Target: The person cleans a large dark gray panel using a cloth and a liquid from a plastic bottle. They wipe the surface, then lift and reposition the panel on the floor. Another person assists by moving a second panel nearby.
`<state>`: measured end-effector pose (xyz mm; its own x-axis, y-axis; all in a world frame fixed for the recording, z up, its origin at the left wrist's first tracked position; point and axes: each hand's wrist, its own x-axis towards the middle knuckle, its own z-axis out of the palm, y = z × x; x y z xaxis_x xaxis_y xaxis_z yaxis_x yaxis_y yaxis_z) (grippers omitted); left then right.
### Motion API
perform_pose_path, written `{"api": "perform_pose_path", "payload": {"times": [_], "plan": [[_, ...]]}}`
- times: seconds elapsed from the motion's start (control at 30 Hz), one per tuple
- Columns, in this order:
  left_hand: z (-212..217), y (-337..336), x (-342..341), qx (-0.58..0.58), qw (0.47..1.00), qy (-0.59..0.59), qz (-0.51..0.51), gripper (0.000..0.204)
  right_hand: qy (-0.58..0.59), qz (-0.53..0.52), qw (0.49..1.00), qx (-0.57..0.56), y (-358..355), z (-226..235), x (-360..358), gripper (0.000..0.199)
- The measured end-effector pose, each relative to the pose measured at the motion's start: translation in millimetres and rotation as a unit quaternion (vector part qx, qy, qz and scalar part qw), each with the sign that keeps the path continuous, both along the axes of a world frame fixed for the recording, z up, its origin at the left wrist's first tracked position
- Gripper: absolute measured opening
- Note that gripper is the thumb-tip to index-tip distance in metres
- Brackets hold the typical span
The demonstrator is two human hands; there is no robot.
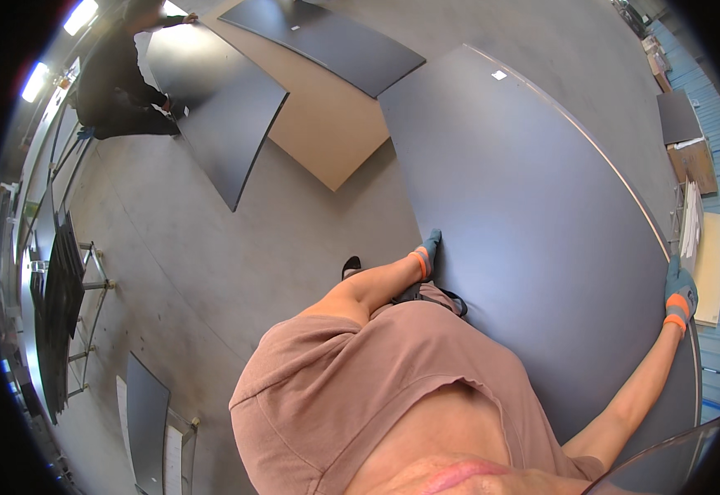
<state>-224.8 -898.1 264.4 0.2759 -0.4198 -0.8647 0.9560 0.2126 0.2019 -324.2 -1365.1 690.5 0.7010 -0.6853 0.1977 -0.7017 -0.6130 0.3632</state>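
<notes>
your teal-gloved left hand (430, 252) and teal-gloved right hand (680, 289) grip opposite edges of the large, flat, blue-grey panel (533, 206) at your right — likely stiff, heavy, slick-faced — best held by those edges.

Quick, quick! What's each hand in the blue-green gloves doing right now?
Left hand: holding the left edge of the big grey panel, fingers partly hidden.
Right hand: holding the same panel's right edge.
</notes>
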Motion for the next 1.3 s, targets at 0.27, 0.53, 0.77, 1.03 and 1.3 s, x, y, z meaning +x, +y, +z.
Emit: {"api": "perform_pose_path", "payload": {"times": [0.27,0.53,0.77,1.03,1.3], "plan": [[-23,-56,-30,0.055,0.998,0.034,-0.025,0.099,0.009,0.009,1.0,-0.003,-76,-32,-21,0.08],[-48,-88,-29,-0.015,0.998,0.026,-0.048,0.102,0.025,-0.02,0.999,0.02,-138,-61,-32,0.082],[-104,-89,-13,0.009,1.0,0.015,0.017,0.092,0.013,-0.014,0.999,0.035,-143,-73,-29,0.083],[-123,-98,4,-0.044,0.996,-0.001,-0.072,0.094,0.003,-0.031,0.999,0.017,-108,-48,-32,0.084],[-120,-85,24,-0.048,0.998,0.021,-0.028,0.089,-0.001,-0.038,0.999,0.015,-74,-33,-19,0.084]]}}
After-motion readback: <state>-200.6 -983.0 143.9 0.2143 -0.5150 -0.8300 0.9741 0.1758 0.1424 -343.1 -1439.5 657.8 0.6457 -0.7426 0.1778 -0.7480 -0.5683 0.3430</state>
